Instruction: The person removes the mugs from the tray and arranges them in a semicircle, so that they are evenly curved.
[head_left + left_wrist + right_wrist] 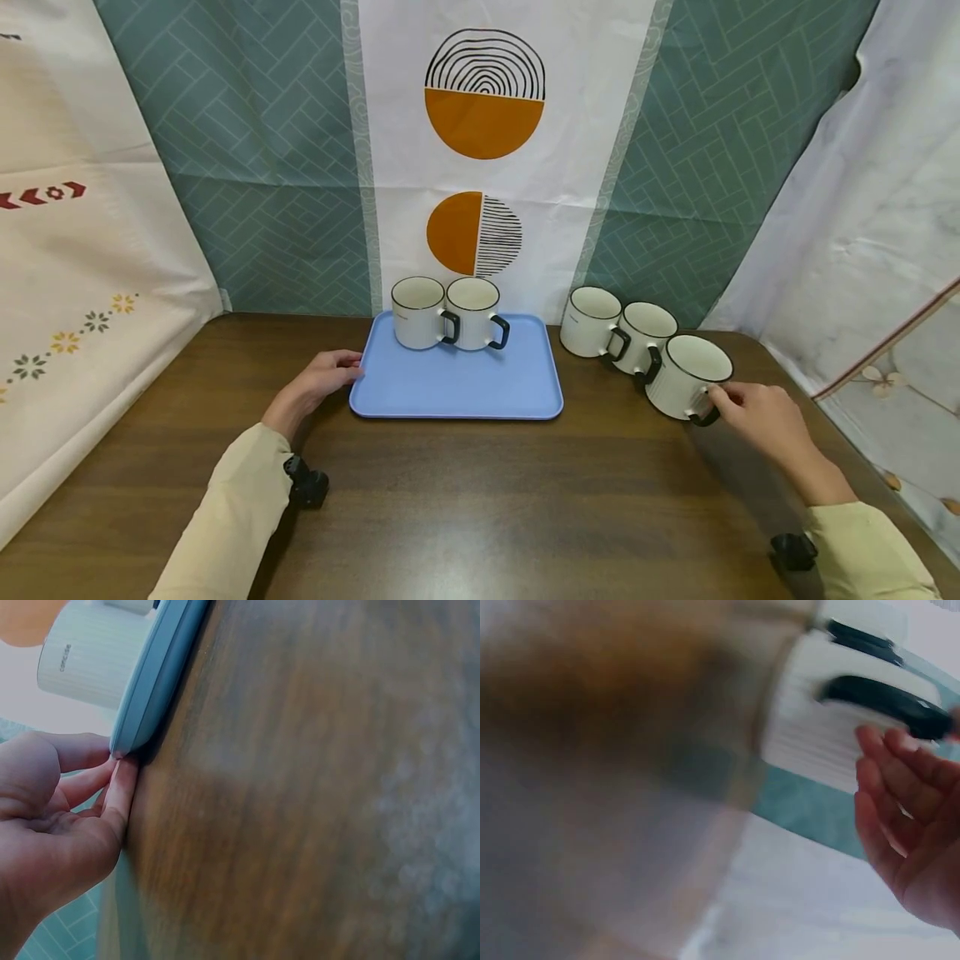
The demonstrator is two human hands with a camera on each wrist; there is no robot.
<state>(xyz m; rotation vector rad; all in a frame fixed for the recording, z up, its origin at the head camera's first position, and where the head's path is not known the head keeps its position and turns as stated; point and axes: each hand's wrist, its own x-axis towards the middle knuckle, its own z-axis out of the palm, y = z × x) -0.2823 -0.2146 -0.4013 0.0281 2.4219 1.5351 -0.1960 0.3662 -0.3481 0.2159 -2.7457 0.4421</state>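
Table (525, 508) under tray (465, 387), patterned cloth (510, 175) behind

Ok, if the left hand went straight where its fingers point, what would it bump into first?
The blue tray: the left hand is touching its edge. Beyond that edge, the line seems to lead to the leftmost mug on it, though depth is hard to judge.

The brown table (487, 500) (wood-grained) bears a blue tray (465, 387); white mugs (587, 330) stand beside it.
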